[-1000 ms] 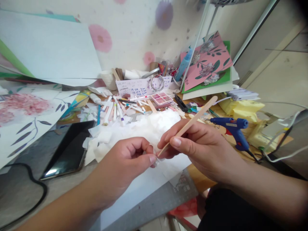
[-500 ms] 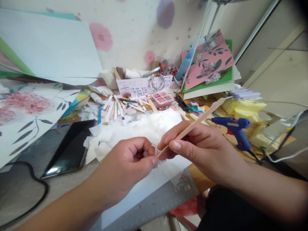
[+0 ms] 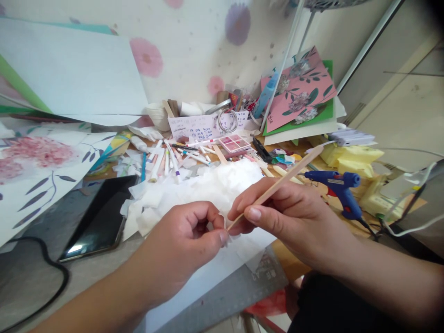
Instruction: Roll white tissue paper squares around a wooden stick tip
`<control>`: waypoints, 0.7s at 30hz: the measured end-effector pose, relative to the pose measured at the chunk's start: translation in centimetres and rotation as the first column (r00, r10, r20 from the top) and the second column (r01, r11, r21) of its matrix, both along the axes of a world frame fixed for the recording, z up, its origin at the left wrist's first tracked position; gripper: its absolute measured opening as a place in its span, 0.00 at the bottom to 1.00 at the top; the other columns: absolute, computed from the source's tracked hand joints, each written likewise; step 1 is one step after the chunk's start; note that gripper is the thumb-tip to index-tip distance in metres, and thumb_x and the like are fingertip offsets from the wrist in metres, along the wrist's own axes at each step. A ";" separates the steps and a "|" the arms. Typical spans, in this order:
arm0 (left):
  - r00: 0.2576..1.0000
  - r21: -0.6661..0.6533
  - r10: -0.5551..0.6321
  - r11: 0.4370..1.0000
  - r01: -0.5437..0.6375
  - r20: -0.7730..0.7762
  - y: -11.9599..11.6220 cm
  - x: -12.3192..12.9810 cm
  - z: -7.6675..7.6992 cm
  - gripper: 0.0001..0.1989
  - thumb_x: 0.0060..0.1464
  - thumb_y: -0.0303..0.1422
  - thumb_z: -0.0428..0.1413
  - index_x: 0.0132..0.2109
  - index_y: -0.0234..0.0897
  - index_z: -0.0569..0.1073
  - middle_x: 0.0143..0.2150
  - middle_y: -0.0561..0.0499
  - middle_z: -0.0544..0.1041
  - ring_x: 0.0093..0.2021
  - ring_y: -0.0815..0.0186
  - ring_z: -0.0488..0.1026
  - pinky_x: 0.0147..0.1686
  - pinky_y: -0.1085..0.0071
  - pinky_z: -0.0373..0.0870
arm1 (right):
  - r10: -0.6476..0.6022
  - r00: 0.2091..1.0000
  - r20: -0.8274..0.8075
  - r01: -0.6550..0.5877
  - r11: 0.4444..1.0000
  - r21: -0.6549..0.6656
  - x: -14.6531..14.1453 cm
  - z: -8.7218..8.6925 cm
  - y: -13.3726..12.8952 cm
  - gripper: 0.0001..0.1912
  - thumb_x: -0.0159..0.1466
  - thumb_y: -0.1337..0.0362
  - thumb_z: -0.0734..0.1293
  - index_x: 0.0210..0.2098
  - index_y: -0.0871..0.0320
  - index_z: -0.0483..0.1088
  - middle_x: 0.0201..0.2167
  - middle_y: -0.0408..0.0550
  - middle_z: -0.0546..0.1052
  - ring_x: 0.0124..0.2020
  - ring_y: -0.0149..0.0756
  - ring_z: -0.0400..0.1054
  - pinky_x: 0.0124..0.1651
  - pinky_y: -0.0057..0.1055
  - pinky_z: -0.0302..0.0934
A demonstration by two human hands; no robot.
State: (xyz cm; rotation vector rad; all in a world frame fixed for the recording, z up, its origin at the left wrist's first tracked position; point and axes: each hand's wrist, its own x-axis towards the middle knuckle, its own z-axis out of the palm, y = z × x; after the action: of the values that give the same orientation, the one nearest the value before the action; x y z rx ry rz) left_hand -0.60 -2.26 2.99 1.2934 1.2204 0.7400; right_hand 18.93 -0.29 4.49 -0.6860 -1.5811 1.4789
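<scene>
My right hand (image 3: 287,215) grips a flat wooden stick (image 3: 284,179), which slants from upper right down to its tip between my hands. My left hand (image 3: 194,240) is pinched at the stick's lower tip, on a small piece of thin white material (image 3: 233,239) that my fingers mostly hide. Both hands almost touch, above a white sheet (image 3: 180,296). Just behind them lies a heap of fluffy white material and torn white pieces (image 3: 201,185).
A black phone (image 3: 100,217) and a dark cable (image 3: 52,259) lie on the left. The blue glue gun (image 3: 340,185) rests at right. Markers (image 3: 169,159), a pink palette (image 3: 234,143) and a pink flowered card (image 3: 301,92) stand or lie behind.
My left fingertips have shifted slightly on the white material, and the stick has turned a little in my right hand. The view has moved slightly.
</scene>
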 end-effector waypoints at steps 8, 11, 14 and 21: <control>1.000 0.000 -0.014 1.000 0.014 0.022 0.1 -0.1 -0.1 0.07 0.50 0.35 0.59 0.27 0.40 0.70 0.25 0.56 0.68 0.28 0.66 0.61 0.26 0.71 0.56 | 0.004 1.000 0.015 -0.004 1.000 0.003 0.2 0.0 0.0 0.04 0.65 0.66 0.70 0.33 0.57 0.74 0.29 0.44 0.79 0.32 0.30 0.77 0.37 0.25 0.74; 1.000 0.000 -0.011 1.000 0.011 0.024 0.1 -0.1 0.0 0.08 0.50 0.35 0.59 0.27 0.40 0.70 0.25 0.56 0.68 0.28 0.66 0.61 0.26 0.71 0.56 | 0.006 1.000 0.027 -0.006 1.000 0.019 0.2 0.0 0.0 0.04 0.64 0.67 0.70 0.32 0.57 0.74 0.28 0.44 0.78 0.31 0.30 0.77 0.37 0.25 0.74; 0.999 -0.001 -0.013 1.000 0.013 0.030 0.0 -0.1 0.0 0.08 0.51 0.35 0.59 0.27 0.40 0.70 0.25 0.57 0.68 0.28 0.67 0.60 0.27 0.71 0.56 | 0.007 1.000 0.028 -0.008 1.000 0.024 0.2 0.1 0.1 0.04 0.64 0.67 0.70 0.32 0.57 0.74 0.29 0.44 0.79 0.31 0.31 0.77 0.37 0.26 0.73; 0.999 0.001 -0.024 1.000 0.024 0.028 -0.1 -0.1 -0.1 0.08 0.51 0.34 0.59 0.27 0.40 0.70 0.25 0.57 0.68 0.29 0.66 0.60 0.28 0.70 0.56 | 0.016 1.000 0.014 -0.016 1.000 0.018 0.1 0.2 0.1 0.06 0.64 0.64 0.71 0.31 0.57 0.74 0.28 0.43 0.78 0.31 0.29 0.77 0.38 0.25 0.73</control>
State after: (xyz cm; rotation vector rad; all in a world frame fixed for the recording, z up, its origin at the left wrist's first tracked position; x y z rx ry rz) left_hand -0.74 -2.32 2.87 1.2925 1.1805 0.7387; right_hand 19.04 -0.22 4.65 -0.6757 -1.6122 1.4728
